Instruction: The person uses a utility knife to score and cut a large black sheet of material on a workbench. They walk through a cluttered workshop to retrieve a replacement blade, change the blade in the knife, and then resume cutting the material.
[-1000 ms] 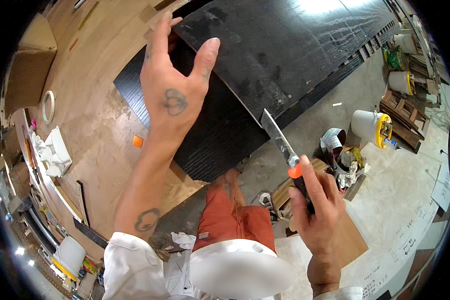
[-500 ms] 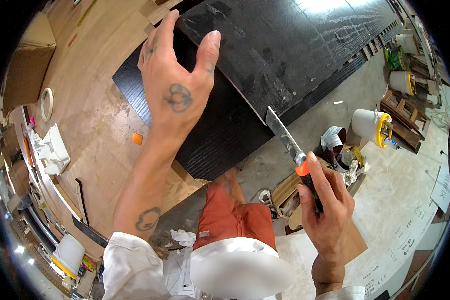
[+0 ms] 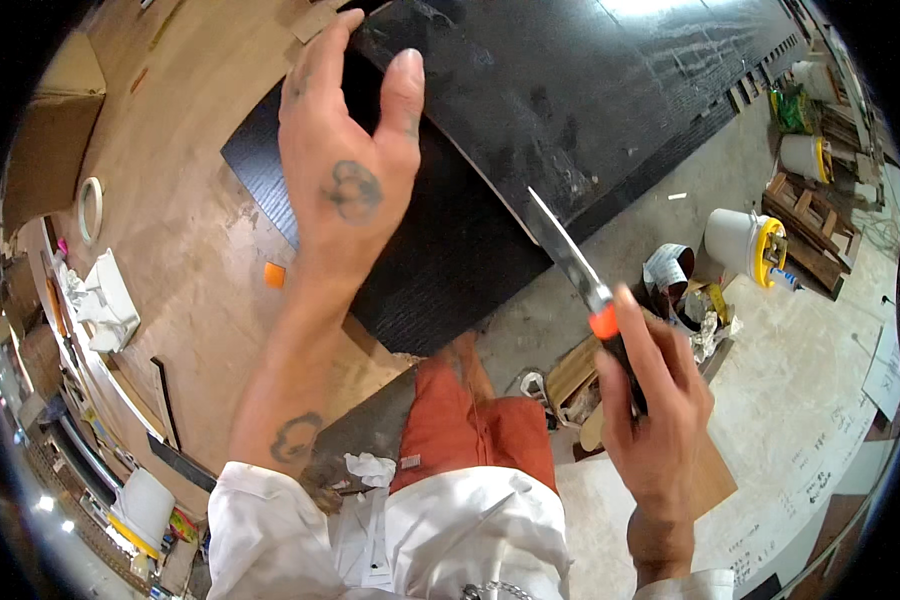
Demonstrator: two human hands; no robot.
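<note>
My right hand (image 3: 660, 415) is closed round the black handle of a putty knife (image 3: 572, 255), index finger along its orange collar. The thin grey blade points up and left, its tip over the front edge of a large black wood-grain panel (image 3: 530, 110). Whether the blade touches the panel I cannot tell. My left hand (image 3: 345, 150) is spread, thumb apart from the fingers, beside that panel's left corner. Under both the hand and the upper panel lies a second black panel (image 3: 450, 260). Pale smears and scratches mark the upper panel's face.
A light wooden board (image 3: 190, 200) spreads out on the left, with an orange chip (image 3: 274, 275) and a tape roll (image 3: 90, 211). On the right floor stand a white bucket with a yellow rim (image 3: 738, 243) and wood scraps (image 3: 805, 230). A cardboard box (image 3: 65, 130) sits far left.
The putty knife has tilted, its tip now farther up and over the panel. My left hand has shifted slightly up and left, still spread.
</note>
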